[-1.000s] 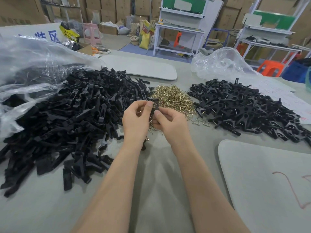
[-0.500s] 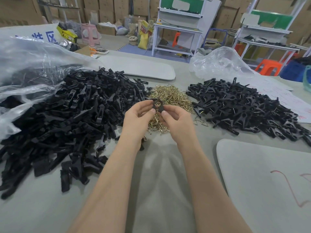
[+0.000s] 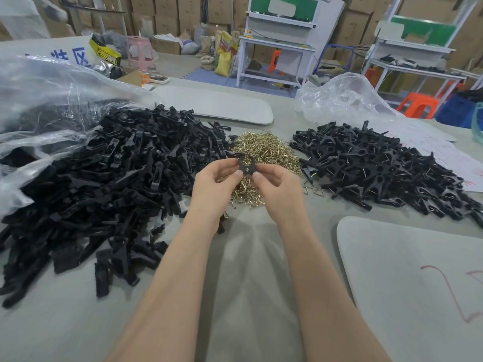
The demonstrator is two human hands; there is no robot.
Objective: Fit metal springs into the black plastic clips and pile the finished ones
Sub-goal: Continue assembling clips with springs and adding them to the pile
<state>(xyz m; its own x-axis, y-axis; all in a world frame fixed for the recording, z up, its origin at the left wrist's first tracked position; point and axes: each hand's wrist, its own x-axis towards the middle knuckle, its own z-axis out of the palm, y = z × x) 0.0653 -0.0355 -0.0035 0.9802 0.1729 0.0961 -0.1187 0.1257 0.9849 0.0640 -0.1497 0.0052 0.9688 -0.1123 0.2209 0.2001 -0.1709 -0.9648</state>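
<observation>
A black plastic clip (image 3: 247,165) is held up over the middle of the table, pinched from both sides. My left hand (image 3: 218,186) grips its left edge with thumb and fingers, and my right hand (image 3: 278,190) pinches its right edge. Right behind and under the clip lies a heap of brass-coloured metal springs (image 3: 264,155). A large pile of loose black clip halves (image 3: 104,184) spreads over the left of the table. On the right lies a pile of finished clips (image 3: 386,168) with springs showing in them.
A clear plastic bag (image 3: 47,105) lies behind the left pile and another bag (image 3: 345,97) behind the right pile. Grey boards lie at the near right (image 3: 418,283) and the far middle (image 3: 217,105). A paper sheet (image 3: 449,155) sits at far right.
Both hands have lifted the clip a little and turned it, so its round end now faces the camera. The piles have not moved.
</observation>
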